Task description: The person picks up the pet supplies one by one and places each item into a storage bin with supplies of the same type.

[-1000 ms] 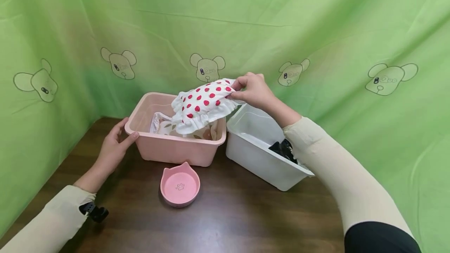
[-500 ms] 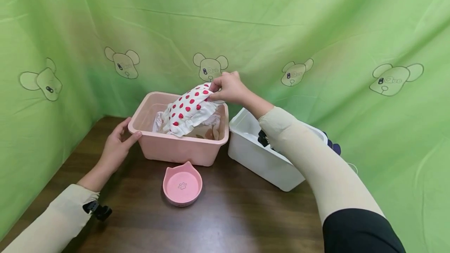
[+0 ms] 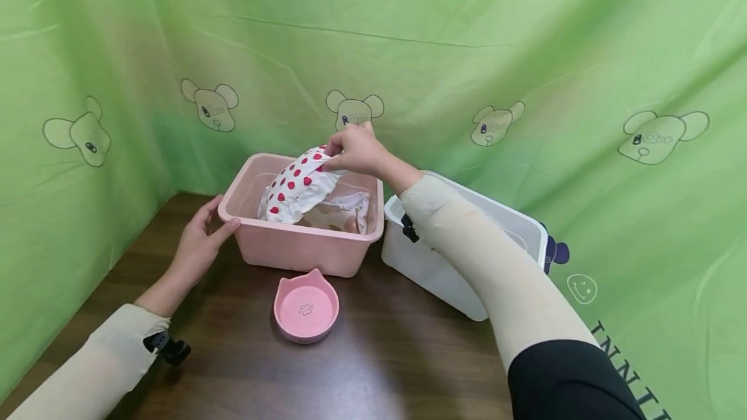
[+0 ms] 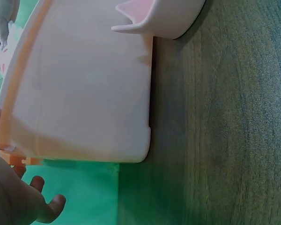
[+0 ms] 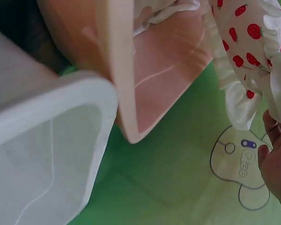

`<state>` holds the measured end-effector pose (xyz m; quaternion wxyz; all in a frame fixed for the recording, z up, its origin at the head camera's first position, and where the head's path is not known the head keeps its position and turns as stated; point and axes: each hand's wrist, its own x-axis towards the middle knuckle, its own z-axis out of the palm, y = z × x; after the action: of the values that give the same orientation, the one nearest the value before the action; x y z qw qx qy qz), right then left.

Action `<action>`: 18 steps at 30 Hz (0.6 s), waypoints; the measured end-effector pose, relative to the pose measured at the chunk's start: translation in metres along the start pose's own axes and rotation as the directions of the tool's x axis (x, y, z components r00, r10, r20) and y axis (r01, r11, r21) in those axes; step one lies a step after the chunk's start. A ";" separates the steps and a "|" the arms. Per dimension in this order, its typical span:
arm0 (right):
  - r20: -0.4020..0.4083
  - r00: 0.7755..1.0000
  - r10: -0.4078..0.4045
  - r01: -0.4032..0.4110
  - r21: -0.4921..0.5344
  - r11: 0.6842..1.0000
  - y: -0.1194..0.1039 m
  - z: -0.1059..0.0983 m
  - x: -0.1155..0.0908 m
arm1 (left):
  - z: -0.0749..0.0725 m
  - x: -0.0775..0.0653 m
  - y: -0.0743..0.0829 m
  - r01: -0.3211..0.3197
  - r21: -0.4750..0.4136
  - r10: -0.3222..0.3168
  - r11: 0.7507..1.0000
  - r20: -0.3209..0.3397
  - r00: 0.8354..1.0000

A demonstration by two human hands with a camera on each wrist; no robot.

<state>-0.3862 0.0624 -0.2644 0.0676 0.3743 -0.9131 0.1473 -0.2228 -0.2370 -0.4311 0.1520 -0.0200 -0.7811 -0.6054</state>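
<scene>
Head view: my right hand [image 3: 358, 150] pinches the strawberry-print cloth [image 3: 299, 185], hanging into the pink bin [image 3: 297, 251] toward nine o'clock; my left hand [image 3: 200, 236] grips the bin's eight-o'clock corner, presumably to steady it.

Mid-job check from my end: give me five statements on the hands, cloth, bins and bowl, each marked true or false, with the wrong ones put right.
1. The right hand pinches the strawberry-print cloth. True.
2. The white bin stands to the right of the pink bin in the head view. True.
3. The left hand holds the white bin. False: it holds the pink bin at its left front corner.
4. The strawberry-print cloth lies flat on the table. False: it is held up by one end, its lower part inside the pink bin.
5. The pink bowl has a paw print inside. True.
</scene>
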 end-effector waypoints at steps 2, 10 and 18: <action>-0.001 1.000 0.003 -0.003 -0.012 1.000 -0.002 0.004 0.003 | 0.000 0.000 0.000 0.000 0.001 0.000 1.000 0.000 1.000; 0.054 0.998 0.033 -0.032 -0.020 0.999 0.000 0.025 0.001 | 0.002 0.000 0.000 -0.001 -0.004 0.001 1.000 0.000 1.000; 0.095 0.995 0.011 -0.008 -0.029 1.000 0.002 0.029 0.000 | 0.000 0.001 0.000 -0.004 -0.017 0.004 1.000 -0.004 1.000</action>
<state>-0.3879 0.0545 -0.2921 0.0288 0.3754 -0.9191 0.1166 -0.2239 -0.2371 -0.4313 0.1546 -0.0214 -0.7756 -0.6116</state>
